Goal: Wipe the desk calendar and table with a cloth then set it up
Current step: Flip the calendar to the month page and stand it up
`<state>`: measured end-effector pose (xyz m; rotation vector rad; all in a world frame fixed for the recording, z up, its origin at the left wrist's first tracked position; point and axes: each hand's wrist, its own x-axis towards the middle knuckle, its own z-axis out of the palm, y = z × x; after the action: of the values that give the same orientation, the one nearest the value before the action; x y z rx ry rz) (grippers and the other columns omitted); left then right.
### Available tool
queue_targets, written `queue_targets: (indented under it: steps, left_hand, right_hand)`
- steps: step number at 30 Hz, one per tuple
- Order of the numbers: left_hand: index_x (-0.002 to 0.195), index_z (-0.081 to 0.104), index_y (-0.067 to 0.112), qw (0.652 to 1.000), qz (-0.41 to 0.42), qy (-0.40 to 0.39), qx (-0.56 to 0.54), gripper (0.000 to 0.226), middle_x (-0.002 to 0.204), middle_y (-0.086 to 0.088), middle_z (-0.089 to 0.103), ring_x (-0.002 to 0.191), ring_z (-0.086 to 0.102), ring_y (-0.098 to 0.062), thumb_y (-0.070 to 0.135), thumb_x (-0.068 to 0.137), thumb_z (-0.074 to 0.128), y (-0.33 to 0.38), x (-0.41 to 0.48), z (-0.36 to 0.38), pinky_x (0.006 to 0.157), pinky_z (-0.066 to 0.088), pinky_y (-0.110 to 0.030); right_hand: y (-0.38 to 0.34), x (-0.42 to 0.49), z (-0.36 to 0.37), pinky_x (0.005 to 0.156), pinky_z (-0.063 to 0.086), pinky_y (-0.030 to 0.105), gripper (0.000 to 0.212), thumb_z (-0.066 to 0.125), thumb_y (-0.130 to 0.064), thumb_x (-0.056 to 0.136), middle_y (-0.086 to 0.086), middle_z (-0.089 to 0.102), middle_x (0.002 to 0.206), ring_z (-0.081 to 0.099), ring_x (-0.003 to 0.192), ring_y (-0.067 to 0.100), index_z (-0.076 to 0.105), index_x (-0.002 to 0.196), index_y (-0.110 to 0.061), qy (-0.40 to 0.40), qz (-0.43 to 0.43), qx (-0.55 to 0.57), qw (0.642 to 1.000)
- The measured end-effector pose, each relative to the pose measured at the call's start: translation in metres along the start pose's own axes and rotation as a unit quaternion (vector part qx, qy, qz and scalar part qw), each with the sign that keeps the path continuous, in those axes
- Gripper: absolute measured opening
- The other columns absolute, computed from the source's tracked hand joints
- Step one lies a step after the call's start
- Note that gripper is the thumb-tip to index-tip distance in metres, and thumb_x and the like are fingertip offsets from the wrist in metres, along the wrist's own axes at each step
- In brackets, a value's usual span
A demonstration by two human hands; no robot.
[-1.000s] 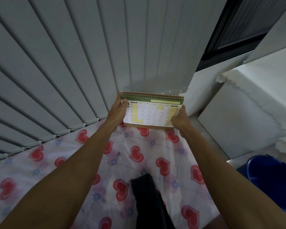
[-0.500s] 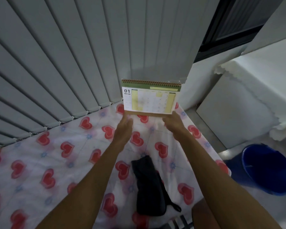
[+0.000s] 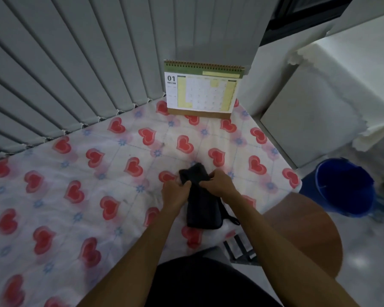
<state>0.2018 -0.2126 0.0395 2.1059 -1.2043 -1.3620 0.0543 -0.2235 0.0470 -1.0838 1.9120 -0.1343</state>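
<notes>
Both hands [image 3: 175, 194] [image 3: 220, 184] pinch the cloth [image 3: 203, 209] with curled fingers [image 3: 186, 185].

The person is wearing dark clothing [image 3: 208, 284] on the body, with bare forearms [image 3: 275, 240] showing down to the left hand [image 3: 174, 194] and right hand [image 3: 220, 185].

I see worktop [image 3: 75, 173], heart-print covered. Desk calendar [image 3: 203, 91] stands upright at far right corner. Dark cloth [image 3: 202, 209] lies near front edge, well apart from it.

Blue bucket [image 3: 344, 187], grey blinds [image 3: 75, 63], brown stool [image 3: 308, 229]
</notes>
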Motion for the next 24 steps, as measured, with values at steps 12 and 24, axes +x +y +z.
queue_targets:
  steps: [12, 24]
  left_hand:
    - [0.094, 0.07, 0.007, 0.983, -0.087, -0.082, -0.136, 0.029, 0.086, -0.009, 0.071, 0.07, 0.065, -0.021, 0.033, 0.082, 0.073, 0.01, -0.007, 0.007, 0.055, 0.048, -0.026]
    - [0.111, 0.062, 0.016, 0.964, -0.01, -0.203, -0.174, 0.029, 0.112, -0.008, 0.07, 0.101, 0.068, -0.027, 0.033, 0.088, 0.067, 0.041, -0.089, 0.109, 0.089, 0.057, -0.048]
  right_hand:
    - [0.017, -0.023, -0.006, 0.063, 0.051, 0.023, 0.042, 0.07, -0.042, 0.085, 0.006, 0.067, 0.09, 0.065, 0.077, 0.016, 0.066, 0.105, -0.005, -0.032, 0.025, 0.201, 0.979]
    - [0.134, -0.077, -0.073, 0.088, 0.057, 0.036, 0.023, 0.067, -0.036, 0.09, 0.009, 0.07, 0.105, 0.067, 0.096, 0.024, 0.065, 0.103, -0.017, 0.023, 0.027, 0.421, 0.907]
